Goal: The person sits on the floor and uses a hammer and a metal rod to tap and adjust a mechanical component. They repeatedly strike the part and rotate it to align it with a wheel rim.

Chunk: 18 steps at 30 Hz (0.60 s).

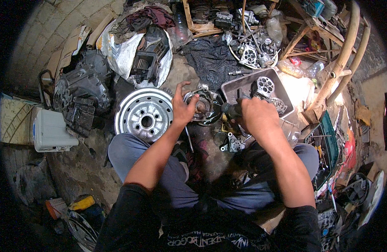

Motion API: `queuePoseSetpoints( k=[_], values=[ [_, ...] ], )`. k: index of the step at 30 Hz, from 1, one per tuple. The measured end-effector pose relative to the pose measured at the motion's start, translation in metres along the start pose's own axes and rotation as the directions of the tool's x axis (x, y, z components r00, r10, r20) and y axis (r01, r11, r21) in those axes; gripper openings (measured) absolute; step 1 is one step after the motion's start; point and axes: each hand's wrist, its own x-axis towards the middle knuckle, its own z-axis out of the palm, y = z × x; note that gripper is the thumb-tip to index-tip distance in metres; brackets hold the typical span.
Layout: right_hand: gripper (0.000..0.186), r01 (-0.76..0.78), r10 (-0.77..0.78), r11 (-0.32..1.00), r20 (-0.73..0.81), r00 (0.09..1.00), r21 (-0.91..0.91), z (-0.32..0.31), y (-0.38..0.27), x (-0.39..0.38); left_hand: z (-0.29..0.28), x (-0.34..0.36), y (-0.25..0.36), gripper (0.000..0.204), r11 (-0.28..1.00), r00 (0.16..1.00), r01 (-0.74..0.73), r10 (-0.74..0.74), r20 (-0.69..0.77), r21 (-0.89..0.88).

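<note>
Between my knees is a round metal machine part (204, 107) with an open, hollowed face and a brownish centre. My left hand (184, 108) grips its left side, thumb over the rim and fingers on the far edge. My right hand (260, 114) is closed around a dark, thick cylindrical piece (232, 110) that reaches to the part's right side; its exact kind is hard to make out. Just left of the part lies a silver steel wheel rim (132, 119). Below my right hand sits a small metal bracket-like part (235, 144).
A grey plastic tray (288, 80) holds round metal plates. Beyond it, a basin (252, 65) is heaped with metal parts. A green toolbox (327, 147) stands right of my knee, near a wooden frame (342, 54). A large gearbox casing (86, 80) lies at left.
</note>
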Motion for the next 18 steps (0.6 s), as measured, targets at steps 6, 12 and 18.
queuePoseSetpoints(
  k=[6, 12, 18],
  values=[
    [0.016, 0.011, -0.012, 1.000, 0.029, 1.000, 0.016, 0.000, 0.003, 0.001, 0.002, -0.001, -0.002, 0.048, 0.997, 0.998, 0.058, -0.058, -0.003, -0.053],
    [0.017, 0.029, -0.029, 1.000, 0.034, 0.999, -0.003, 0.002, 0.000, 0.000, 0.003, -0.001, -0.011, 0.041, 0.982, 0.985, 0.157, -0.163, -0.053, -0.104],
    [0.016, 0.071, -0.072, 0.997, 0.038, 0.997, 0.023, 0.004, 0.000, -0.002, 0.001, 0.000, -0.010, 0.039, 0.948, 0.956, 0.274, -0.287, -0.061, -0.164]
  ],
)
